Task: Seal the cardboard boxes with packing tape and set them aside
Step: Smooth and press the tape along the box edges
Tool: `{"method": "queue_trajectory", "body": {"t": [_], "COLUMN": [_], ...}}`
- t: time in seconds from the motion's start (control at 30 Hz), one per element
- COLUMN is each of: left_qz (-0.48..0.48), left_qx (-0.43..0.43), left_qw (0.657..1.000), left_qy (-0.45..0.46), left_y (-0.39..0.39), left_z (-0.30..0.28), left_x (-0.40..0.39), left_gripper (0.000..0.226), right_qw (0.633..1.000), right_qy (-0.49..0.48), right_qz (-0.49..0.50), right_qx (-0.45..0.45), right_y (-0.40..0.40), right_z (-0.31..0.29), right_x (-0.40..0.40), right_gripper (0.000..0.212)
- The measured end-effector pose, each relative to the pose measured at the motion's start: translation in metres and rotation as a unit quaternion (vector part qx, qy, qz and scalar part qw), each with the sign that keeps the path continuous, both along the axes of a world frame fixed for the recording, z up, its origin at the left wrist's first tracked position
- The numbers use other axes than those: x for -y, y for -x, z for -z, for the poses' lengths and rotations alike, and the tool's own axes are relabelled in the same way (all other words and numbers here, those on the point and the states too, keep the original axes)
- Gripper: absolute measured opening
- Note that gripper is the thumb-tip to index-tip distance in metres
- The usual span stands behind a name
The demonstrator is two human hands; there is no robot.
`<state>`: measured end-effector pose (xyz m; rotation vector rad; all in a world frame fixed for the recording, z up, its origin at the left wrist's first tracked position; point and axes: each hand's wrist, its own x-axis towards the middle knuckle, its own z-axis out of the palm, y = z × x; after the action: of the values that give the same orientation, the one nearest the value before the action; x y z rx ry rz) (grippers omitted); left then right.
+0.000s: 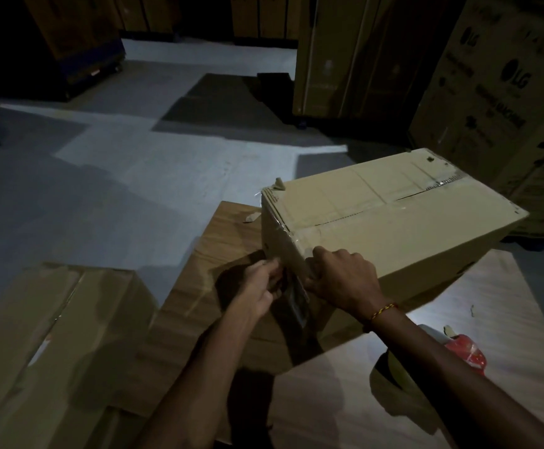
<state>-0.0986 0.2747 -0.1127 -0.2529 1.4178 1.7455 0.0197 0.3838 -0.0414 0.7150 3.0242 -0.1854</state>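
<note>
1. Tall brown boxes (490, 92) with black print are standing at the back right, close behind the work spot.
2. The grey floor (134, 176) is lying smooth and wide open on the left and in the middle.
3. A flat sheet of cardboard (199, 303) is lying under the work, with another flat sheet (53, 335) just beside it on the left.
4. The cardboard box (393, 228) is sitting closed on the flat sheet, its near corner pointing at the person, shiny tape (345, 222) running along its top seam.
5. The right hand (342, 280) is pressing on the near corner, fingers curled over the edge.
6. The left hand (261, 286) is pinching a strip of tape by that same corner, fingers close together.
7. A red, crinkly thing (468, 351) is lying near the right arm; I cannot tell what it is.
</note>
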Motion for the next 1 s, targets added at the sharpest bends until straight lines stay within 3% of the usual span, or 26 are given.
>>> {"method": "queue_trajectory", "body": {"t": [0.13, 0.27, 0.43, 0.73, 0.9, 1.0], "left_qz": [-0.044, -0.014, -0.016, -0.057, -0.088, -0.092], "left_qx": [-0.009, -0.003, 0.006, -0.017, -0.029, -0.011], "left_qw": [0.998, 0.999, 0.998, 0.993, 0.99, 0.991], "left_qy": [-0.034, -0.036, -0.054, -0.099, -0.108, -0.095], "left_y": [0.03, 0.053, 0.068, 0.073, 0.068, 0.067], "left_z": [-0.019, -0.038, -0.035, -0.009, -0.002, 0.001], "left_x": [-0.009, -0.025, -0.038, -0.046, -0.048, -0.047], "left_gripper": [0.023, 0.028, 0.015, 0.004, 0.003, 0.015], "right_qw": [0.999, 0.999, 0.998, 0.994, 0.994, 0.996], "right_qy": [0.032, 0.051, 0.027, -0.067, -0.071, -0.062], "right_qz": [-0.003, 0.002, 0.013, 0.048, 0.051, 0.042], "right_qx": [0.037, 0.005, -0.053, -0.077, -0.058, -0.047], "right_y": [0.005, 0.02, 0.038, 0.055, 0.057, 0.056], "right_z": [-0.015, -0.021, -0.018, -0.001, 0.0, -0.001], "right_x": [-0.004, -0.007, -0.007, -0.001, 0.002, 0.003], "right_gripper": [0.036, 0.039, 0.036, 0.053, 0.044, 0.039]}}
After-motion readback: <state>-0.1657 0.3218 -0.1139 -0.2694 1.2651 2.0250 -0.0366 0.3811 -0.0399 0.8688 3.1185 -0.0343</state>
